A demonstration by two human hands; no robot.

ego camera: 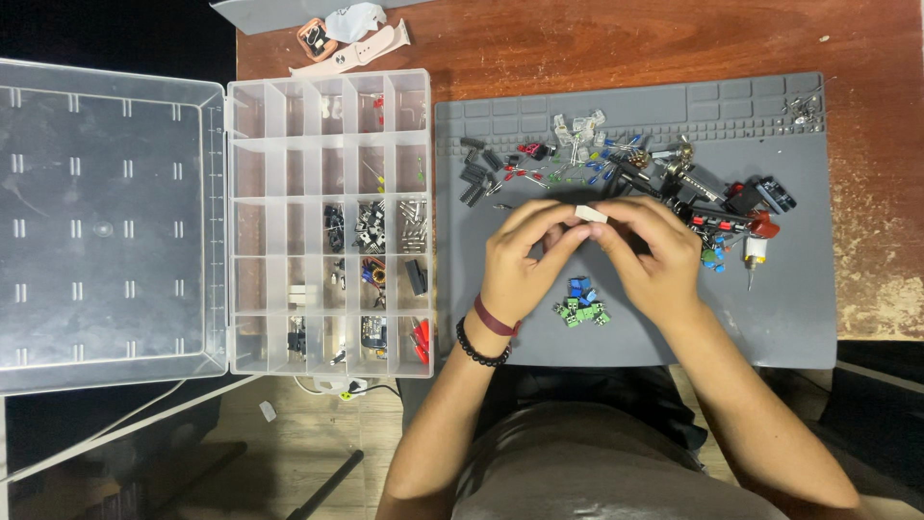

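My left hand (525,260) and my right hand (650,255) meet above the middle of a grey work mat (799,318). Between their fingertips they pinch a small white rectangular part (591,214), one hand at each end. Just below the hands lie a few green and blue terminal blocks (580,306) on the mat. A heap of small electronic parts (664,169), black, red, blue and clear, spreads across the mat beyond the hands.
A clear compartment organiser box (327,221) stands left of the mat, its lid (106,226) folded open to the left, some cells holding small parts. A wristwatch with a pale strap (351,48) lies at the far table edge. The wooden table (674,39) surrounds the mat.
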